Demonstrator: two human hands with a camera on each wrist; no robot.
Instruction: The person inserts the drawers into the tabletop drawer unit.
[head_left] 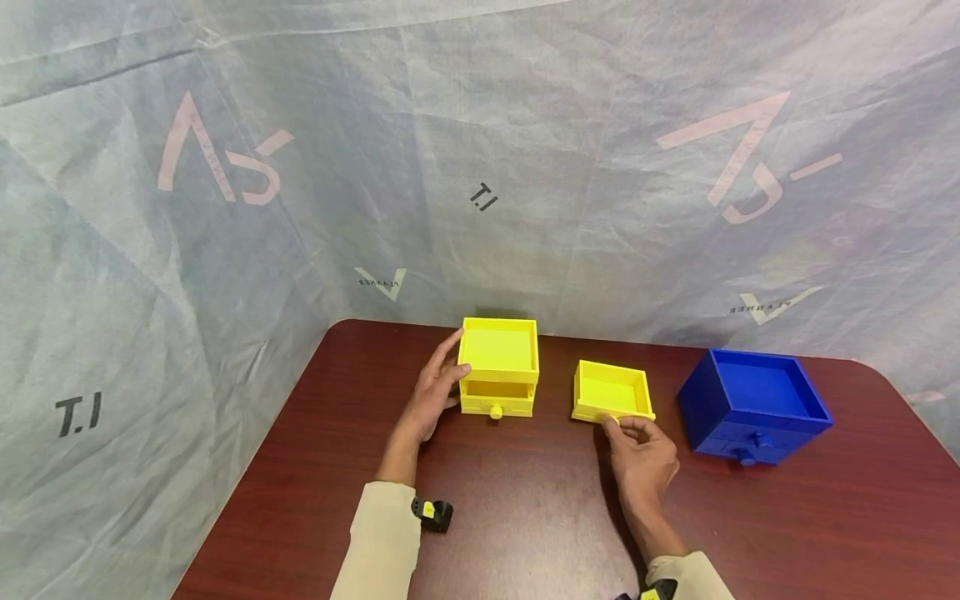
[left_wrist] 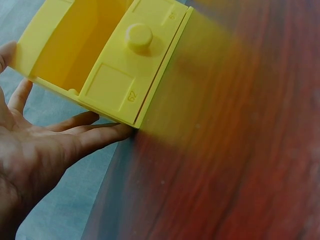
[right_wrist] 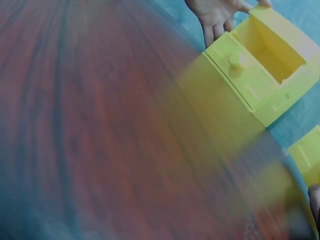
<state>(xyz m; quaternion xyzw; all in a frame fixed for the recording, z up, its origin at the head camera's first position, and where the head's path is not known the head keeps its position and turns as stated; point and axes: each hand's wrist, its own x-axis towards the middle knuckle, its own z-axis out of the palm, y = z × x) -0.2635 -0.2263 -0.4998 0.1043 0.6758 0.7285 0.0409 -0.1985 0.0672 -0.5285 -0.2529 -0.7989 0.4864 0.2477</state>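
A small yellow drawer cabinet (head_left: 498, 348) stands near the table's back edge. Its upper slot is vacant and its lower drawer (left_wrist: 110, 87), with a round knob (left_wrist: 139, 37), sits closed. My left hand (head_left: 432, 398) steadies the cabinet from the left, fingers fairly straight along its side and thumb at the top front edge. To the right, my right hand (head_left: 647, 462) pinches the front of a loose yellow drawer (head_left: 611, 390) at its knob, which the fingers mostly hide. That drawer faces up with nothing inside. Only a fingertip of this hand shows in the right wrist view.
A blue drawer cabinet (head_left: 757, 408) with two knobs stands turned at an angle, right of my right hand. The dark red wooden table (head_left: 502, 517) has rounded back corners. Grey printed fabric (head_left: 480, 150) hangs behind it and on the left.
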